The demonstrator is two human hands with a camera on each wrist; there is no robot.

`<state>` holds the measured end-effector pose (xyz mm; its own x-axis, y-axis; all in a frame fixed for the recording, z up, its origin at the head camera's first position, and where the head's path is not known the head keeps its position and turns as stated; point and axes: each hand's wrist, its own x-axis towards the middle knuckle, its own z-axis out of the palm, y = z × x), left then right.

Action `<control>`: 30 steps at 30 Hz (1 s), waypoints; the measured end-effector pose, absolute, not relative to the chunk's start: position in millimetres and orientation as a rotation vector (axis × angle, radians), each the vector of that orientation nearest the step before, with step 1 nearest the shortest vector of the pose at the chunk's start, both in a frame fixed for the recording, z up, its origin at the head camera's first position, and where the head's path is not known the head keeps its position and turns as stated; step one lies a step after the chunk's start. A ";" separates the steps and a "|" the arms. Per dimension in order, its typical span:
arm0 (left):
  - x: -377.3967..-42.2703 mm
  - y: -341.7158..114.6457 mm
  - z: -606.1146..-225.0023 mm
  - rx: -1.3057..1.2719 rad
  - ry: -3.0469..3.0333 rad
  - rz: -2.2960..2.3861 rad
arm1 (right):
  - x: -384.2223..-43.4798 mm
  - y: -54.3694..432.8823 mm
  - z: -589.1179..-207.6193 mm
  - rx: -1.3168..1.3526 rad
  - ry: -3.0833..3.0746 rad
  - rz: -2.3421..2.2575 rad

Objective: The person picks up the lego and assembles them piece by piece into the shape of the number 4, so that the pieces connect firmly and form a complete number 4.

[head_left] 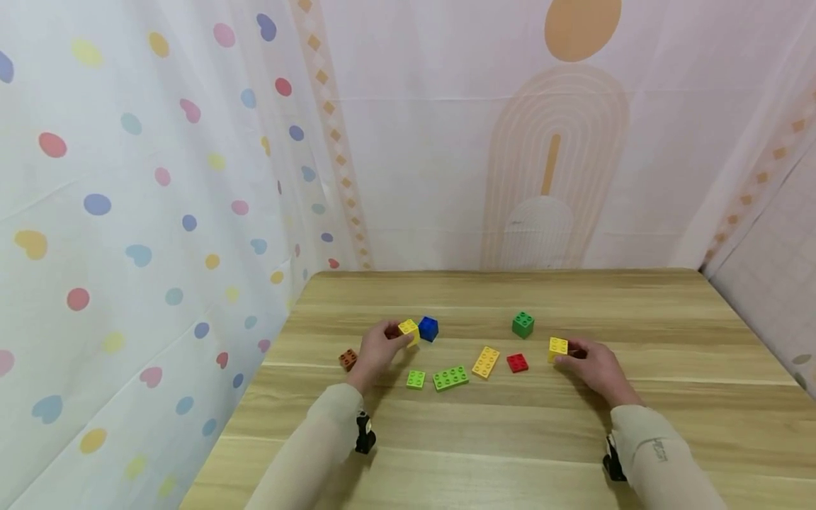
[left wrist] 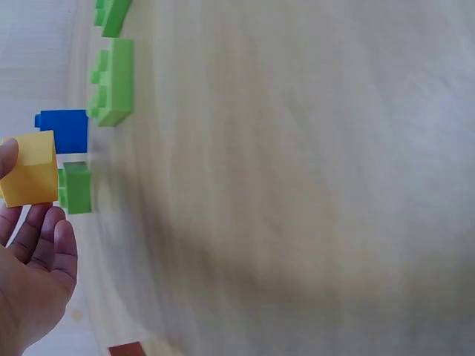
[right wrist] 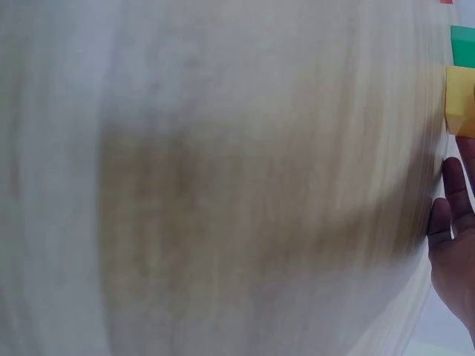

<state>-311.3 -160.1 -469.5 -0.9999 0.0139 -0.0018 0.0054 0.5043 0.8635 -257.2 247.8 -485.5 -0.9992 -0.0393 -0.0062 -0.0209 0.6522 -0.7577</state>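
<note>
My left hand (head_left: 380,348) pinches a yellow building block (head_left: 409,331) between thumb and fingers, just left of a blue block (head_left: 428,329). In the left wrist view this yellow block (left wrist: 31,169) overlaps the blue block (left wrist: 65,131), and the other fingers curl loosely below it. On the right, my right hand (head_left: 596,367) pinches a second yellow block (head_left: 557,349) by its right side. The right wrist view shows that yellow block (right wrist: 460,101) at the frame's edge, with a green block (right wrist: 464,46) behind it.
Between the hands lie a light green square block (head_left: 416,380), a long light green block (head_left: 450,377), a long yellow-orange block (head_left: 486,362) and a flat red block (head_left: 518,363). A green block (head_left: 523,324) stands farther back. A brown block (head_left: 348,359) sits left of the left hand.
</note>
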 end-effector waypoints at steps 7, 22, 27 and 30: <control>-317.7 -145.4 -455.5 0.184 2.728 1.548 | -259.1 241.1 -482.7 -0.091 2.780 -1.315; -327.8 -83.7 -436.2 0.440 2.591 1.439 | -258.9 225.8 -481.6 -0.144 2.746 -1.336; -328.5 -62.9 -433.0 0.482 2.527 1.430 | -258.5 218.5 -480.6 -0.155 2.741 -1.331; -328.4 -51.0 -433.0 0.516 2.501 1.414 | -259.0 215.2 -481.7 -0.139 2.740 -1.325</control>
